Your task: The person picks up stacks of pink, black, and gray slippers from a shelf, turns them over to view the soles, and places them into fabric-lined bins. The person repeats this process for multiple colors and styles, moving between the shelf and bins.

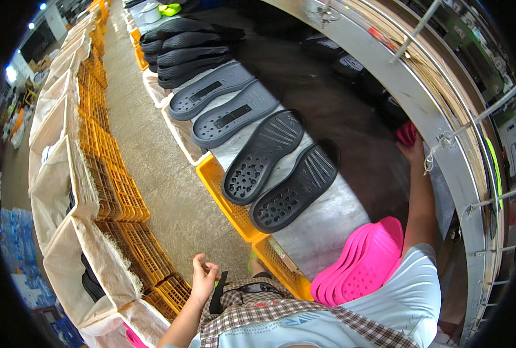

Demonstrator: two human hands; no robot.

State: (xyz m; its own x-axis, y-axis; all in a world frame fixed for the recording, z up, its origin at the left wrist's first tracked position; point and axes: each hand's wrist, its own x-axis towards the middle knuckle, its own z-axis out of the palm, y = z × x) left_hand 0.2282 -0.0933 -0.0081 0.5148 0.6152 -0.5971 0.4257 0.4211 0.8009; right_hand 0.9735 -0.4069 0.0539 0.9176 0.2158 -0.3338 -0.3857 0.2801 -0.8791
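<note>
1. From where I stand, the right hand (411, 152) is stretched far out at the end of a straight arm, because the pink piece (406, 133) sits across the dark surface (339, 124), close by the curved metal rim (380, 75). The fingers meet the piece's near end; whether they grip it or just touch it, I can't tell.

2. The left hand (203, 281) hangs low beside the body, fingers loosely half curled, with nothing in them that I can see. It probably has no part in so long a reach.

3. Between the hands, nearer the body than the right one, pink soles (359, 264) lean nested in a row, likely to save room.

4. Ahead of the left hand, toward the right, two black soles (264, 156) lie side by side on the metal table (327, 232), apparently kept as a pair. Grey soles (211, 90) lie beyond them.

5. Left of the left hand, cloth-lined crates (75, 269) stand within easy reach, presumably to hold pieces.
</note>
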